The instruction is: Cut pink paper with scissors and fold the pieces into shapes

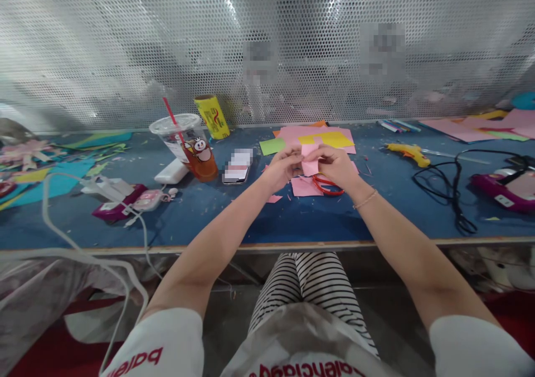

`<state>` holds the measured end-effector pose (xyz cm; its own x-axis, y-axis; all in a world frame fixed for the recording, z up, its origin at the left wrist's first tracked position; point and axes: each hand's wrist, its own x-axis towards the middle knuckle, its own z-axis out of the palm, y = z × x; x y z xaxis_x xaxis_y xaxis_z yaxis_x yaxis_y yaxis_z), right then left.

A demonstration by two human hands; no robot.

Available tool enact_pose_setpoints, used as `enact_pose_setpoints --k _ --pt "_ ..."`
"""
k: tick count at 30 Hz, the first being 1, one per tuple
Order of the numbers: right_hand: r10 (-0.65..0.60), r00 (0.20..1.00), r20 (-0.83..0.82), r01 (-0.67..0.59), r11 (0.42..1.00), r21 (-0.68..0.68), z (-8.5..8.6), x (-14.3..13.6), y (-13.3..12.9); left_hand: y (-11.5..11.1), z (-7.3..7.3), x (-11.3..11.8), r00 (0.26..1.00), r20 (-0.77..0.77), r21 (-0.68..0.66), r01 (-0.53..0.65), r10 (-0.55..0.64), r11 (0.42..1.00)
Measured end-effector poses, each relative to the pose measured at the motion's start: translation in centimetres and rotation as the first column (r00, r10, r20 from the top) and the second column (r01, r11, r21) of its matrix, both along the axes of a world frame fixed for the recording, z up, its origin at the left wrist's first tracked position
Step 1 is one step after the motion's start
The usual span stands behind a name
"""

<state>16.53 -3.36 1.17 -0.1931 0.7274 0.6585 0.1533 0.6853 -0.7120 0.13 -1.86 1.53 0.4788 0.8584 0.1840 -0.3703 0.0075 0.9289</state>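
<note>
Both hands meet over the blue table, holding a small piece of pink paper (310,164) upright between them. My left hand (285,165) pinches its left side, and my right hand (332,164) grips the right side with thumb and fingers. Just below the right hand lie red-handled scissors (328,186), resting partly on another pink paper piece (305,187). Behind the hands are overlapping sheets: a pink sheet (292,134), a yellow sheet (337,138) and a green sheet (271,146). Small pink scraps are scattered around.
On the left stand a drink cup with a straw (203,162), a yellow can (214,115), a phone (238,165) and a purple device with cables (115,207). On the right lie a yellow glue gun (408,153), a black cable (455,190) and another purple device (501,190). A perforated metal panel (309,48) rises behind.
</note>
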Motion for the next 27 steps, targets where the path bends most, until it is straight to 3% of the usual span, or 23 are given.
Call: enact_pose_setpoints --k 5,10,22,27 --pt "0.008 0.998 -0.056 -0.011 0.999 -0.051 -0.39 -0.11 0.28 -0.08 -0.17 0.21 0.993 -0.036 0.105 -0.106 0.11 0.989" --pt "0.002 0.997 -0.073 -0.009 0.996 -0.09 -0.68 -0.13 0.5 -0.15 -0.15 0.42 0.989 -0.039 0.087 -0.142 0.146 0.986" --pt "0.082 0.981 -0.176 -0.106 0.985 -0.134 -0.75 -0.12 0.6 -0.3 0.18 0.28 0.996 0.087 0.054 -0.026 0.021 0.998" --pt "0.073 0.979 -0.188 -0.102 0.984 -0.148 -0.98 -0.06 0.69 -0.39 0.41 0.31 0.994 0.107 0.049 -0.028 0.023 0.998"
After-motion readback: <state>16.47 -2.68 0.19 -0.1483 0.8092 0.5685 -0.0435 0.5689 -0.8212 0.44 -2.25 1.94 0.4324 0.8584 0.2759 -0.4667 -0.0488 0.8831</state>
